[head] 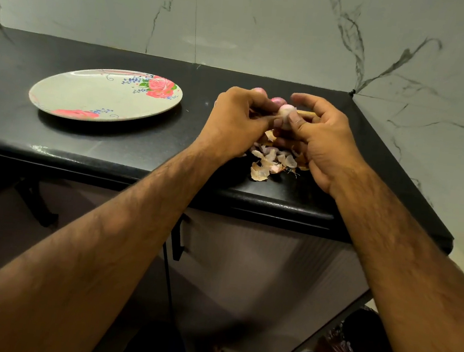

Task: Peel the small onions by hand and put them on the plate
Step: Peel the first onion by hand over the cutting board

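I see both hands up over the black counter point(142, 142), and they hold 1 small onion point(285, 112) between them. The left hand point(237, 118) pinches it from the left with curled fingers. The right hand point(322, 137) holds it from the right, with its thumb pressed on the pale skin. The onion is in the air, just above a heap of dry peels point(270, 160). It is well apart from the plate point(90, 93), which sits far to the left with no onion on it yet. 2 more pink onions point(277, 100) peek out behind the hands. I think this onion is light and hard, but it is small and round, so it can slip or roll away. With the dry skin off, it will likely be smooth and a bit wet. The skin looks thin and will tear in little bits. I would hold the fat middle tight with 1 hand and pick at a loose edge near the tip with the other.
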